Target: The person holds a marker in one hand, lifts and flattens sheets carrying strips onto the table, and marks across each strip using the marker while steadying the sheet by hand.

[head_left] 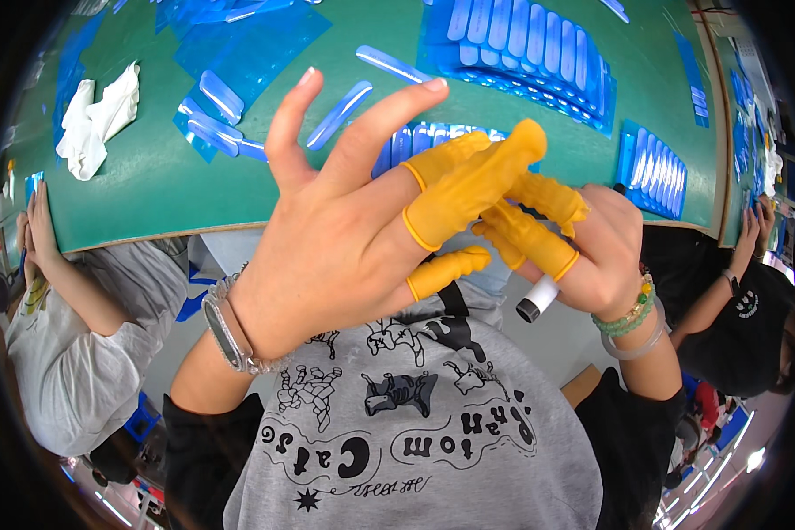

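Note:
My left hand is raised over the near table edge. Yellow finger cots cover its thumb and two fingers; the other two fingers are bare and stretched apart. Close against its covered fingers is my right hand, which also wears yellow finger cots. A white marker with a dark end lies in my right hand's curled grip, its middle hidden by the hand. The fingers of both hands overlap, and I cannot make out anything between them. Behind them, a row of blue strip-shaped pieces is partly hidden.
Stacked sheets of blue pieces lie at the back of the green table. Loose blue strips and a crumpled white cloth or glove are to the left. Another blue sheet lies right. People sit on both sides.

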{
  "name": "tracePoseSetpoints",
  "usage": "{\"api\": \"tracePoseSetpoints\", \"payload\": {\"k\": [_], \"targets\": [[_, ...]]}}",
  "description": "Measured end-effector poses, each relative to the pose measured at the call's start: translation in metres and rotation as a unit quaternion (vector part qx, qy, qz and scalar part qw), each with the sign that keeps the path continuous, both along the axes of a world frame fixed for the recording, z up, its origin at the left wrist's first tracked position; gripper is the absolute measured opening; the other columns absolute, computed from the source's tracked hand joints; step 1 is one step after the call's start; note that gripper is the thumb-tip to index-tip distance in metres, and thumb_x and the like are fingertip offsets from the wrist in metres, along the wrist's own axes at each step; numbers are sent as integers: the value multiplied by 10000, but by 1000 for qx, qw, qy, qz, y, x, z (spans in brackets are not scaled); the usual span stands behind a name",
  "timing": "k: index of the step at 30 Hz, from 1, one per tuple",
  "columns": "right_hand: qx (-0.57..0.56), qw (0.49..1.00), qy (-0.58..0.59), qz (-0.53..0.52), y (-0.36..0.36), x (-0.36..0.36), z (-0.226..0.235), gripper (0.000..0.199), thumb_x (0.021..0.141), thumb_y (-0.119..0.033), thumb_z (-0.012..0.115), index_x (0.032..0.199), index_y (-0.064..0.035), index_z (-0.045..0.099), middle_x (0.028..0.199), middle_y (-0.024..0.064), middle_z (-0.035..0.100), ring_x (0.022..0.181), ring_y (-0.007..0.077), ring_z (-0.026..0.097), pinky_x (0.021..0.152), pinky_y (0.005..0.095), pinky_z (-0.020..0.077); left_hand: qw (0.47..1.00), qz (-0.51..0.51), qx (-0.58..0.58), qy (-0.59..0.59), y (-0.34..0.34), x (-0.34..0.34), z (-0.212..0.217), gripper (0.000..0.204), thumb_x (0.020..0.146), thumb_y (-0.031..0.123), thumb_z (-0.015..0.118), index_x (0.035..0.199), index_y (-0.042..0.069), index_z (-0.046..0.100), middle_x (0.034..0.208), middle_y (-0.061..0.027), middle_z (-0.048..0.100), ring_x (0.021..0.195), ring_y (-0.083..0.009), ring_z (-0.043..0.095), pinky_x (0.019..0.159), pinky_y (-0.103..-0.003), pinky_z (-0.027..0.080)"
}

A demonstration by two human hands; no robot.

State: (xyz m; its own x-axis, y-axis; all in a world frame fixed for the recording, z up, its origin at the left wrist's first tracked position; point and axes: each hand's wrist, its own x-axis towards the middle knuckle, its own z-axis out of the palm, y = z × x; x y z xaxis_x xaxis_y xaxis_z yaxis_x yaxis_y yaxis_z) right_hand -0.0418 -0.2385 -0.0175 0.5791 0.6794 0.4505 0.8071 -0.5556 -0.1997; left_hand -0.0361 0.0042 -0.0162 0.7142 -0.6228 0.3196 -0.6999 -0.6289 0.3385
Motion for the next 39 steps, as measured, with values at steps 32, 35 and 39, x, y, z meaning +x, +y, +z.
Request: {"api": "tracePoseSetpoints", "payload": {"k": [32,35,39], "targets": [[2,997,9,-82,-15,-36,-8,318,666,-57,839,961,-6,735,1022,154,725,772,254,708,623,322,551,985,103,25,-138,51,-33,-25,328,698,245,848,1003,235,728,1087,79,719,1145,-191,611,1116,-488,226],[24,997,-17,-68,-17,-34,-15,325,639,-49,806,955,-10,740,1032,142,723,696,212,659,572,297,505,983,69,21,-169,58,-29,-32,309,700,225,837,987,236,724,1066,73,726,1115,-184,626,1103,-482,246],[45,998,-36,-31,-19,-33,-15,326,609,-36,782,932,-14,738,1044,135,720,576,152,563,495,263,413,979,57,-14,-197,55,-29,-34,298,698,190,821,975,231,719,1033,65,735,1077,-177,641,1069,-467,278]]}}
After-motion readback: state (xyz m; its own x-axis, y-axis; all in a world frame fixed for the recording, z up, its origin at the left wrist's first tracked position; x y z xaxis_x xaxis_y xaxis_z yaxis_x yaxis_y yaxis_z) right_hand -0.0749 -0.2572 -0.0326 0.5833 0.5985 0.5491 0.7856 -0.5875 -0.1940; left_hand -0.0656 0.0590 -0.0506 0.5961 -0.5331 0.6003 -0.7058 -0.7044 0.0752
